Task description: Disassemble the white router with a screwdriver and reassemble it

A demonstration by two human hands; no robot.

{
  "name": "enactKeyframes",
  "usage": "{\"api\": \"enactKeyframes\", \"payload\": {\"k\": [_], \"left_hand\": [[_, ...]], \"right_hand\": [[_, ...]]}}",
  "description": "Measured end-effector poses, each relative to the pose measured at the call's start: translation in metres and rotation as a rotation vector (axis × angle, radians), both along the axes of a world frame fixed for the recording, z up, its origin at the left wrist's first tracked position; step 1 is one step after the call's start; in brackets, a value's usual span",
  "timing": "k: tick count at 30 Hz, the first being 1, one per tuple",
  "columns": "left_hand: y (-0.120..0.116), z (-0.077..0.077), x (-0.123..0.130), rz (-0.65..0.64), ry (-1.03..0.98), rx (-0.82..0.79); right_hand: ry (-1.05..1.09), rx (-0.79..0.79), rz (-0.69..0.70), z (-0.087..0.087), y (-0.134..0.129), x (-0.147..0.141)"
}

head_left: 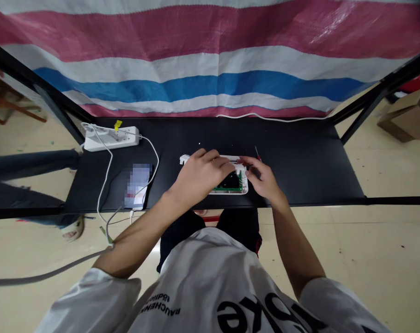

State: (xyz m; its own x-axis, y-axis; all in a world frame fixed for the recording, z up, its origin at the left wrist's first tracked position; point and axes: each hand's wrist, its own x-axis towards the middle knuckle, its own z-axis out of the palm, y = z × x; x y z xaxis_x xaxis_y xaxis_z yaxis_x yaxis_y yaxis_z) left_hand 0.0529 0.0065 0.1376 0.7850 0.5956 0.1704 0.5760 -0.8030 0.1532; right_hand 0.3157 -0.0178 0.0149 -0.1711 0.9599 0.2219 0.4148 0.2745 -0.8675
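A white plastic casing (245, 184) with a green circuit board (240, 181) and a black part inside lies near the front edge of the black table. My left hand (204, 173) reaches over its left part, palm down, fingers bent, and hides much of it. At the casing's right end is my right hand (261, 178), its thumb and fingers curled close to the rim. What either hand grips is too small or hidden to tell. A white strip-like part (184, 159) shows behind my left hand. Just beyond my right hand lies a thin tool with a red handle (258, 157).
On the table's left are a white power strip (111, 138), looping cables and a phone (138, 185). A striped sheet (216, 83) hangs behind. Black frame bars flank the table. A person's legs (33, 162) are at the left, a cardboard box (409, 115) at the right.
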Motion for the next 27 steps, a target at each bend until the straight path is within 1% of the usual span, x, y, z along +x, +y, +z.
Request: {"api": "enactKeyframes", "payload": {"k": [3,5,8,10,14,17,18,19,20,22,24,25,26,27], "left_hand": [[-0.019,-0.025,-0.01,-0.004,-0.042,0.043],[-0.03,-0.045,-0.019,0.001,-0.098,0.074],[-0.045,-0.073,-0.031,0.062,-0.179,0.035],[-0.053,-0.089,-0.036,0.06,-0.218,-0.004],[-0.063,-0.113,-0.043,0.007,-0.241,-0.11],[-0.067,-0.124,-0.047,0.02,-0.276,-0.198],[-0.068,-0.126,-0.048,0.057,-0.314,-0.21],[-0.069,-0.128,-0.05,0.125,-0.369,-0.215],[-0.071,-0.13,-0.051,0.223,-0.441,-0.221],[-0.074,-0.135,-0.053,0.487,-0.625,-0.283],[-0.077,-0.141,-0.053,0.723,-0.797,-0.444],[-0.078,-0.143,-0.052,0.791,-0.862,-0.534],[-0.079,-0.145,-0.051,0.821,-0.904,-0.611],[-0.08,-0.146,-0.05,0.822,-0.926,-0.663]], "right_hand": [[0.002,0.039,0.056,0.007,-0.012,0.003],[-0.059,0.055,0.065,0.009,-0.021,0.002],[-0.188,0.059,0.062,0.008,-0.031,-0.004],[-0.236,0.057,0.06,0.006,-0.035,-0.008],[-0.279,0.051,0.038,0.003,-0.04,-0.014],[-0.312,0.046,0.004,-0.001,-0.042,-0.018],[-0.314,0.043,-0.014,-0.002,-0.043,-0.019],[-0.306,0.038,-0.036,-0.003,-0.043,-0.02],[-0.288,0.032,-0.067,-0.003,-0.044,-0.022],[-0.241,0.015,-0.141,-0.003,-0.045,-0.026],[-0.194,-0.007,-0.209,-0.002,-0.047,-0.031],[-0.172,-0.015,-0.236,-0.001,-0.047,-0.034],[-0.151,-0.019,-0.258,-0.002,-0.048,-0.037],[-0.132,-0.019,-0.277,-0.002,-0.049,-0.04]]}}
